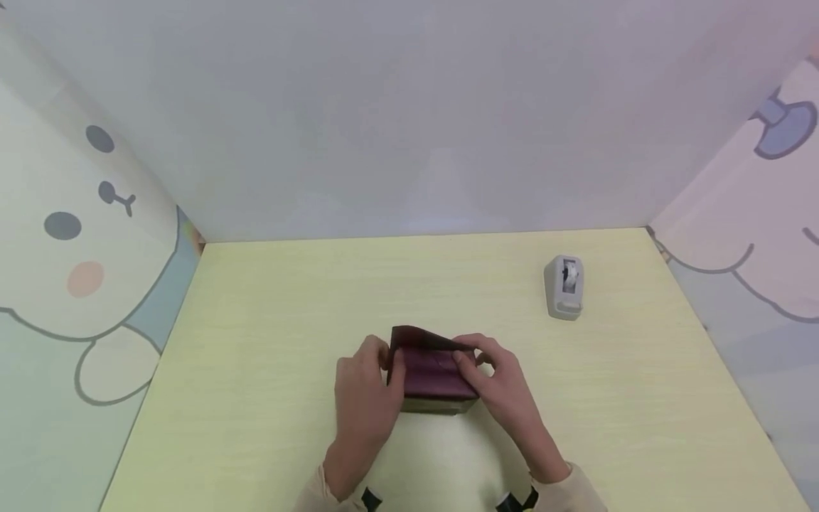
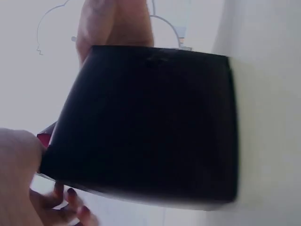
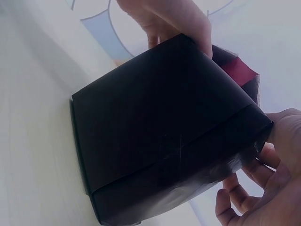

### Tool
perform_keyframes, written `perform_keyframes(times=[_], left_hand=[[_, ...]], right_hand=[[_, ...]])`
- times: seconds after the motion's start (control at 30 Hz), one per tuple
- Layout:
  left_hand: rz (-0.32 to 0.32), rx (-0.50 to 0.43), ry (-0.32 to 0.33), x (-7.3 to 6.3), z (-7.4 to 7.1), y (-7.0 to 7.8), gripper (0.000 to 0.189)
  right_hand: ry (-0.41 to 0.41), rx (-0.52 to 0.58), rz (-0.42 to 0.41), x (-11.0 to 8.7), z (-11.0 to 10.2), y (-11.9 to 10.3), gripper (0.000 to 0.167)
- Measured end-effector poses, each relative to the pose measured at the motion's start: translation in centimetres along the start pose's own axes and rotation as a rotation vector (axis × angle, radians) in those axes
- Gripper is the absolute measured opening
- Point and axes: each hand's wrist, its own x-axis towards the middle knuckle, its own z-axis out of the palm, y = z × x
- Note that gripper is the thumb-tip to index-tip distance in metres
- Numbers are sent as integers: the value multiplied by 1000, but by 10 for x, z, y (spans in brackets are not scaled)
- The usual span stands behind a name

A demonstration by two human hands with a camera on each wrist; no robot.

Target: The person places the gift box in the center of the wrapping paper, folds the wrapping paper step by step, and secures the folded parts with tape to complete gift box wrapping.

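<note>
A small dark box [image 1: 438,377] with a purplish top stands on the table, its far flap [image 1: 416,337] raised. My left hand [image 1: 363,398] grips the left top edge, thumb on the near side and fingers behind. At the right corner, my right hand [image 1: 505,387] pinches the box with its thumb over the top and fingers at the back. In the left wrist view, a black side of the box [image 2: 146,122] hides most of the scene. The right wrist view shows another black side [image 3: 155,122] with a folded seam, and a strip of red lining [image 3: 241,71] by the opening.
A grey tape dispenser [image 1: 565,288] stands at the back right of the pale yellow table [image 1: 269,306]. A plain wall [image 1: 422,121] rises at the back, with cartoon-printed panels [image 1: 89,235] on both sides.
</note>
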Motion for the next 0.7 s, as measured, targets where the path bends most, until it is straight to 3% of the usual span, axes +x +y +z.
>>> perform_keyframes(times=[0.07,0.2,0.37,0.5,0.7], left_hand=[[60,8,56,-7,-1,-3,19],[161,-79,130,-18,-2,-9,21],[250,-111,194,-21,-2,-9,19],[278,-125,197,-20,-1,-7,23],[256,-133,182,-14,2,-2,30]], right_hand=[[5,4,1,0,1,0,15],[12,7,-12,0,2,0,15],[14,14,-20,0,2,1,15],[10,27,-5,0,2,1,14],[15,25,9,0,2,1,14]])
